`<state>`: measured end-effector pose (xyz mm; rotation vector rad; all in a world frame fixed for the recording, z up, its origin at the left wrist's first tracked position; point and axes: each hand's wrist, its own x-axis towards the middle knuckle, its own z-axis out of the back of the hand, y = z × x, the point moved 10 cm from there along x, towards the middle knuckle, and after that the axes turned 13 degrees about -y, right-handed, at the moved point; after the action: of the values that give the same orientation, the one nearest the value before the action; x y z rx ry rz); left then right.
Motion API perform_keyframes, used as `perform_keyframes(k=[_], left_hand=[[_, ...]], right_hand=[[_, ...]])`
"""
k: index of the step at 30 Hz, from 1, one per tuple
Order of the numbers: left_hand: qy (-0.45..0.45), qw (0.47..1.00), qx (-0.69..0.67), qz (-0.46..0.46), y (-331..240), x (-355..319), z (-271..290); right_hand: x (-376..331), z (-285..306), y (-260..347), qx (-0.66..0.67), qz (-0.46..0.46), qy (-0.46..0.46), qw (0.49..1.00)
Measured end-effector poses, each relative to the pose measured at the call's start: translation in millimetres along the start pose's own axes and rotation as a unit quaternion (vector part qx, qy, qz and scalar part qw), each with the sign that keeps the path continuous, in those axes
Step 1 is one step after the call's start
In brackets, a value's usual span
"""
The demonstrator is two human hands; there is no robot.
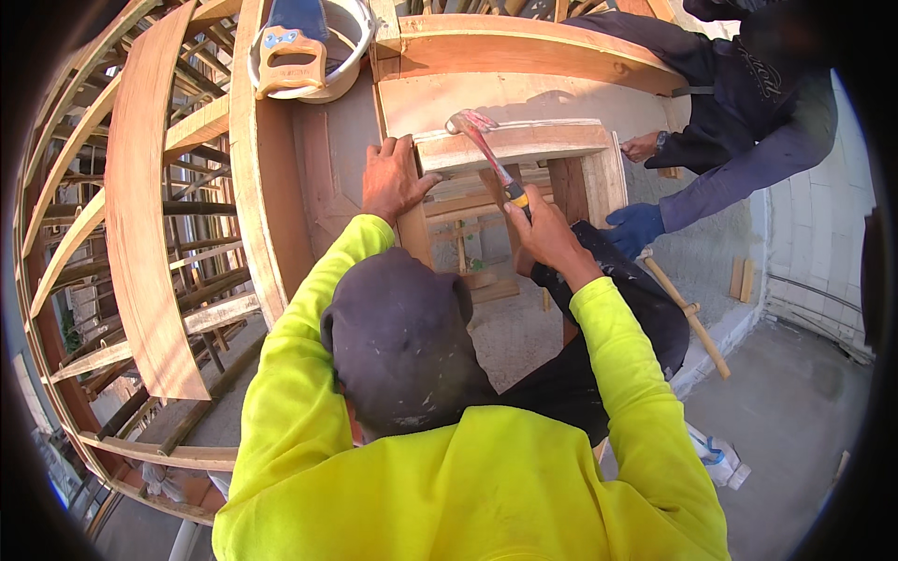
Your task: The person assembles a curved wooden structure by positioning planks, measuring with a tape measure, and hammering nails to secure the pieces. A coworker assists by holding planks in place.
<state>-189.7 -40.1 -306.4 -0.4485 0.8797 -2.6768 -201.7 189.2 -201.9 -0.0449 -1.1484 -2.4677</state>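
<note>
My left hand grips the left side board of a box-like wooden frame at its top corner, fingers over the edge and thumb on the inner side. In my right hand is a claw hammer with a red shaft and a black and yellow grip. Its head lies over the frame's curved far piece; whether it touches the wood I cannot tell. Through the frame's opening, several wooden strips show lower down.
A white bucket with a handsaw across it stands at upper left. Open wooden framing fills the left. At right a co-worker's bare hand and blue-gloved hand are close to the frame. A wooden stick slants below them.
</note>
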Motion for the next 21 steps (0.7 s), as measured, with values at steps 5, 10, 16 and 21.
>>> perform_keyframes(k=[5, 10, 16, 21], left_hand=[[0.004, 1.0, -0.005, 0.019, 6, -5, 1], [0.012, 1.0, -0.005, 0.028, 15, -5, -3], [0.051, 0.998, 0.019, 0.012, 4, -17, -4], [0.029, 0.998, 0.035, 0.032, 8, -2, 0]], right_hand=[[26, 3, 48, 0.029, -0.015, 0.017, 0.999], [50, 45, 103, 0.331, 0.059, -0.167, 0.927], [15, -16, -32, -0.118, -0.066, 0.148, 0.98], [35, 65, 34, 0.018, -0.016, -0.032, 0.999]])
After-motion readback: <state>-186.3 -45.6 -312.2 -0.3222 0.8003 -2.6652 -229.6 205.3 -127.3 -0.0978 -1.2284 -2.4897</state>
